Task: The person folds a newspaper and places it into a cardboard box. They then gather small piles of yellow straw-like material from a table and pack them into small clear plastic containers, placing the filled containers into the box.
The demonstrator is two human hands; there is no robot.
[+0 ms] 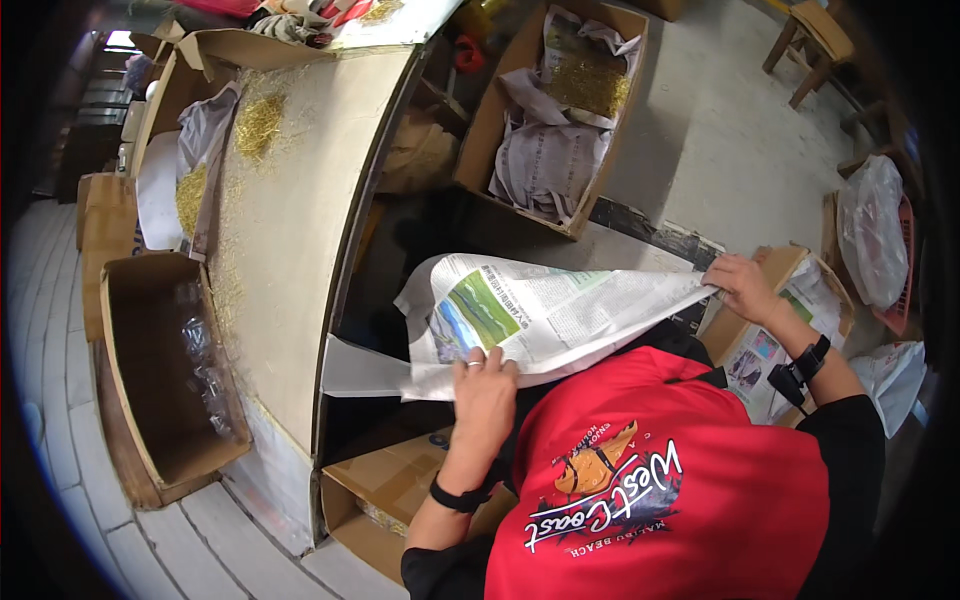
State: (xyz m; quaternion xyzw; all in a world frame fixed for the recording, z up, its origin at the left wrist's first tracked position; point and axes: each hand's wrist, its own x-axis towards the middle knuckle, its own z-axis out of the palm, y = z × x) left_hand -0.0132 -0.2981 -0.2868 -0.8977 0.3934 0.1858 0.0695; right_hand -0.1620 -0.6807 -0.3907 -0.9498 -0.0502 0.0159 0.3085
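Observation:
A sheet of newspaper with a green landscape picture is stretched out in front of my body, its far edge lifted and its near edge by my red top. My left hand is closed on the near left part of the sheet, fingers on top and a ring on one of them. At the upper right corner, my right hand pinches the paper. Black bands circle both wrists. Beyond the sheet stands a cardboard box lined with newspaper, with small gold-coloured pieces piled inside.
On the left, a worktable carries a heap of gold-coloured pieces. An open carton with clear plastic stands beyond its left edge. A newspaper-lined box is by my right arm; a clear plastic bag and wooden stool lie farther right.

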